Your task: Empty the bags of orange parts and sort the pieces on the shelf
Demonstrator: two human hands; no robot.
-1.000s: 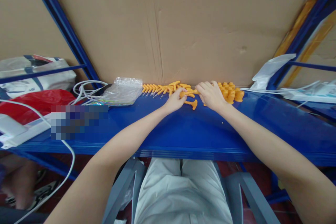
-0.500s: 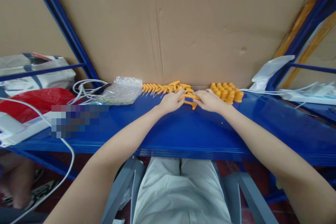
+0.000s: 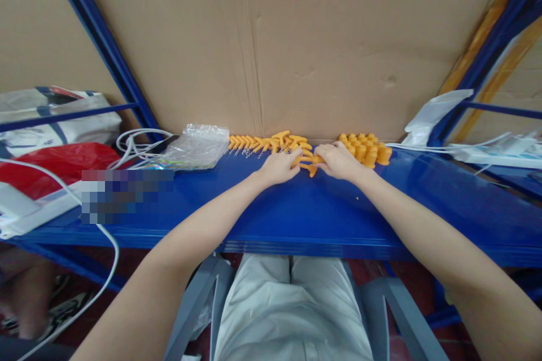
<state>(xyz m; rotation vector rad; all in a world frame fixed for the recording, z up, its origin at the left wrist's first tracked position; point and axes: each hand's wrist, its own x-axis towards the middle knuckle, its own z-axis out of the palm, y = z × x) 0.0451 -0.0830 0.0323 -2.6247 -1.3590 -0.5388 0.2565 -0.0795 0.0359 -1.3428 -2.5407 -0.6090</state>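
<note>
My left hand [image 3: 279,167] and my right hand [image 3: 339,162] meet over the middle of the blue table, fingers closed on an orange corkscrew part [image 3: 315,159] between them. Its exact shape is partly covered by the fingers. Just below, another orange piece [image 3: 312,171] lies on the tabletop. Behind my left hand runs a row of orange T-handled corkscrews [image 3: 245,141] with metal spirals pointing toward me, some piled up at the right end. Beyond my right hand stands a group of upright orange sleeves [image 3: 367,149].
Left of the corkscrews lies a clear plastic bag [image 3: 199,146], with white cables [image 3: 139,146] beside it. A red bag [image 3: 71,164] and a white power strip sit farther left. Cardboard [image 3: 296,45] walls off the back; at right stands a blue frame post [image 3: 478,67].
My left hand has shifted slightly right and down, and the held orange part has turned a little between the hands. The right hand has barely moved.
</note>
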